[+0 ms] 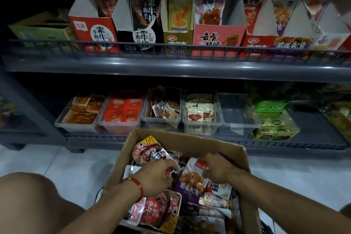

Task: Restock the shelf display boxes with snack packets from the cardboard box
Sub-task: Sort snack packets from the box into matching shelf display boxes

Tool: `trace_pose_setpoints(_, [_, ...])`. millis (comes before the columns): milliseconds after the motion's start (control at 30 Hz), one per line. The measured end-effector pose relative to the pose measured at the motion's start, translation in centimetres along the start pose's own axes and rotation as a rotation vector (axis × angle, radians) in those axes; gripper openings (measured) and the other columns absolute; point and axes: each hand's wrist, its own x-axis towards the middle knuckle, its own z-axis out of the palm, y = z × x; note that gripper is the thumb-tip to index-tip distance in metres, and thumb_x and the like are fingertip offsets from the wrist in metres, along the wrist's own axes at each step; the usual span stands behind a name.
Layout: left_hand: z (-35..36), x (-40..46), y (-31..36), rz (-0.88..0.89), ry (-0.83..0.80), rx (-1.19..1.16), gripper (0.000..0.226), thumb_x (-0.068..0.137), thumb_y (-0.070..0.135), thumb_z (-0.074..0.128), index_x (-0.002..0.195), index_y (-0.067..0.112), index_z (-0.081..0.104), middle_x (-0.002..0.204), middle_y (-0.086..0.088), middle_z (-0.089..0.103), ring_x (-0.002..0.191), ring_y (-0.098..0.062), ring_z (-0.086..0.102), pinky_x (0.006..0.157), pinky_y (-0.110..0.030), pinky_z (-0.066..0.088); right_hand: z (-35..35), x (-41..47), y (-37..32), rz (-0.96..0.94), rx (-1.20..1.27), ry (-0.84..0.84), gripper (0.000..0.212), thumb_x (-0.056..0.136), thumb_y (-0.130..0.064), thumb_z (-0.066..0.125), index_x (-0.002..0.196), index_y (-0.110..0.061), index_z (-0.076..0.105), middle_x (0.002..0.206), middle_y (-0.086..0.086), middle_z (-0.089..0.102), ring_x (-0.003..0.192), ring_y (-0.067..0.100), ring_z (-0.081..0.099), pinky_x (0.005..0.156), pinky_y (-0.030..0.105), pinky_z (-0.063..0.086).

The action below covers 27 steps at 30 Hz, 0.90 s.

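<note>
An open cardboard box (190,139) on the floor holds several mixed snack packets. My left hand (154,178), a red cord at its wrist, reaches into the box with fingers curled around a dark packet; its fingertips are hidden among the packets. My right hand (218,170) pinches a white and red packet (193,175) showing orange food. A red-black packet (150,153) stands at the box's far side and a red packet (157,211) lies near my left wrist. Display boxes line the upper shelf: red (95,30), black (140,38), yellow (177,42), pink (218,39).
A grey wire rail (171,47) fronts the upper shelf. The lower shelf carries clear plastic bins of small packets (121,112), one bin (237,114) with nothing in it, and a green box (273,121). My knee (32,195) is at the lower left over the pale tiled floor.
</note>
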Motion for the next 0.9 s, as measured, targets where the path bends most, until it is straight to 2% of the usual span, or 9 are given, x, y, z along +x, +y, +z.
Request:
trace_pose_setpoints(67, [0.2, 0.2, 0.3, -0.016, 0.047, -0.079, 0.044, 0.097, 0.025, 0.062, 0.140, 0.030, 0.053, 0.130, 0.003, 0.064, 0.114, -0.015, 0.062, 0.098, -0.035, 0.052, -2.1, -0.8, 0.1, -0.042, 0.061, 0.015, 0.045, 0.098, -0.020, 0.066, 0.140, -0.014, 0.054, 0.138, 0.005, 0.060, 0.122, 0.021, 0.060, 0.099, 0.028, 0.049])
trace_pose_setpoints(133, [0.1, 0.6, 0.9, -0.038, 0.121, -0.181, 0.061, 0.095, 0.034, 0.067, 0.150, 0.029, 0.040, 0.145, 0.004, 0.054, 0.129, -0.014, 0.054, 0.105, -0.030, 0.048, -3.9, -1.3, 0.3, -0.091, 0.125, 0.017, 0.046, 0.096, -0.026, 0.067, 0.140, -0.018, 0.055, 0.140, 0.002, 0.058, 0.123, 0.020, 0.059, 0.103, 0.031, 0.048])
trace_pose_setpoints(200, [-0.2, 0.9, 1.4, -0.074, 0.144, -0.343, 0.086, 0.089, 0.045, 0.074, 0.159, 0.028, 0.025, 0.155, 0.007, 0.042, 0.142, -0.015, 0.041, 0.112, -0.028, 0.040, -4.8, -1.6, 0.4, -0.116, 0.270, -0.012, 0.030, 0.094, -0.024, 0.071, 0.122, -0.017, 0.064, 0.124, 0.004, 0.069, 0.107, 0.020, 0.070, 0.097, 0.038, 0.056])
trace_pose_setpoints(267, [-0.6, 0.8, 2.2, -0.098, 0.115, -0.518, 0.099, 0.082, 0.050, 0.080, 0.160, 0.032, 0.022, 0.153, 0.012, 0.042, 0.142, -0.012, 0.041, 0.115, -0.031, 0.039, -5.3, -2.2, 0.3, -0.122, 0.542, -0.077, 0.018, 0.093, -0.015, 0.072, 0.110, -0.010, 0.068, 0.105, 0.007, 0.077, 0.094, 0.021, 0.076, 0.089, 0.041, 0.061])
trace_pose_setpoints(367, [-1.2, 0.7, 2.7, -0.109, 0.074, -0.761, 0.072, 0.081, 0.026, 0.087, 0.144, 0.023, 0.052, 0.126, 0.006, 0.072, 0.115, -0.012, 0.069, 0.102, -0.034, 0.055, -5.9, -3.5, -0.1, -0.133, 0.786, -0.172, 0.018, 0.094, -0.011, 0.072, 0.110, -0.006, 0.067, 0.100, 0.009, 0.078, 0.095, 0.023, 0.076, 0.088, 0.038, 0.061])
trace_pose_setpoints(500, [-1.7, 0.4, 3.3, -0.133, 0.132, -1.052, 0.047, 0.082, 0.001, 0.081, 0.125, 0.009, 0.066, 0.114, -0.011, 0.077, 0.108, -0.029, 0.073, 0.099, -0.047, 0.056, -6.2, -4.3, -0.2, -0.144, 0.983, -0.175, 0.033, 0.094, -0.027, 0.072, 0.118, -0.005, 0.067, 0.109, 0.015, 0.077, 0.104, 0.032, 0.073, 0.095, 0.046, 0.058])
trace_pose_setpoints(633, [-2.9, 0.1, 3.6, -0.146, 0.291, -1.221, 0.044, 0.084, 0.003, 0.077, 0.126, 0.011, 0.066, 0.113, -0.010, 0.077, 0.107, -0.028, 0.073, 0.097, -0.044, 0.055, -7.4, -5.3, 0.2, -0.168, 1.011, -0.102, 0.035, 0.088, -0.024, 0.077, 0.117, -0.012, 0.063, 0.104, 0.004, 0.079, 0.094, 0.020, 0.076, 0.075, 0.029, 0.061])
trace_pose_setpoints(800, [-4.2, -0.4, 3.7, -0.090, 0.381, -1.291, 0.054, 0.076, 0.017, 0.084, 0.127, 0.024, 0.065, 0.118, -0.001, 0.076, 0.117, -0.024, 0.069, 0.111, -0.054, 0.044, -8.0, -5.3, 0.1, -0.170, 1.073, 0.095, 0.037, 0.086, -0.008, 0.076, 0.120, -0.008, 0.061, 0.103, 0.010, 0.078, 0.095, 0.027, 0.076, 0.086, 0.046, 0.061])
trace_pose_setpoints(900, [-4.8, -1.0, 3.8, -0.061, 0.432, -1.298, 0.070, 0.063, 0.030, 0.097, 0.125, 0.035, 0.064, 0.126, 0.004, 0.073, 0.125, -0.022, 0.064, 0.114, -0.056, 0.041, -8.3, -4.9, 0.0, -0.133, 1.084, 0.253, 0.039, 0.083, -0.010, 0.079, 0.119, -0.008, 0.063, 0.101, 0.006, 0.079, 0.093, 0.025, 0.076, 0.089, 0.051, 0.060])
